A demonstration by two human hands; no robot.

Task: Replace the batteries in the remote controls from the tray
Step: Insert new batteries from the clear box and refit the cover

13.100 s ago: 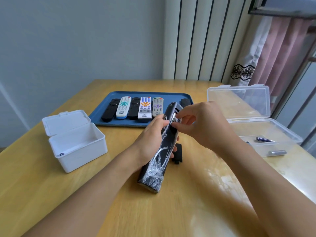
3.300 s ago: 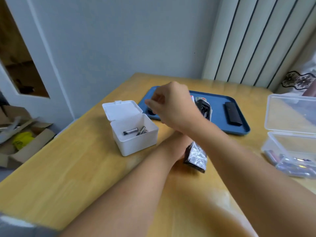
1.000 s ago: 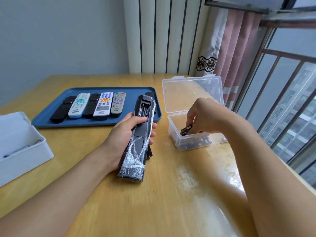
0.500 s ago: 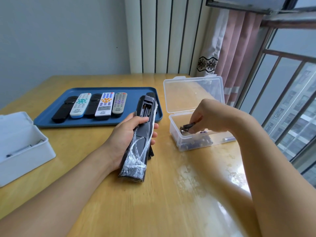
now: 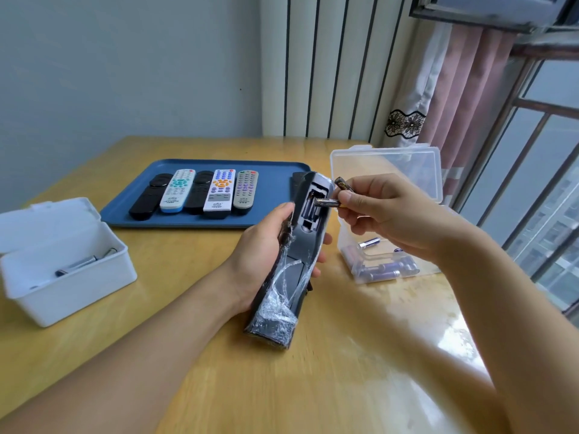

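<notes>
My left hand [image 5: 261, 252] grips a dark remote wrapped in clear film [image 5: 291, 270], back side up, its lower end resting on the table. Its battery bay [image 5: 311, 208] is uncovered near the top. My right hand [image 5: 382, 214] pinches two batteries [image 5: 327, 202]; one points sideways into the bay, the other sticks up behind the fingers. A blue tray [image 5: 275, 183] at the back holds several remotes [image 5: 200, 192] side by side.
A clear plastic box [image 5: 388, 267] with its lid up holds several batteries right of the remote. A white box [image 5: 62, 267] at the left, lid up, holds a few batteries. A black remote part lies on the tray's right edge. Window bars run along the right.
My right hand has lifted out of the clear box with two batteries and moved left to the remote's open bay. My left hand has raised the remote slightly.
</notes>
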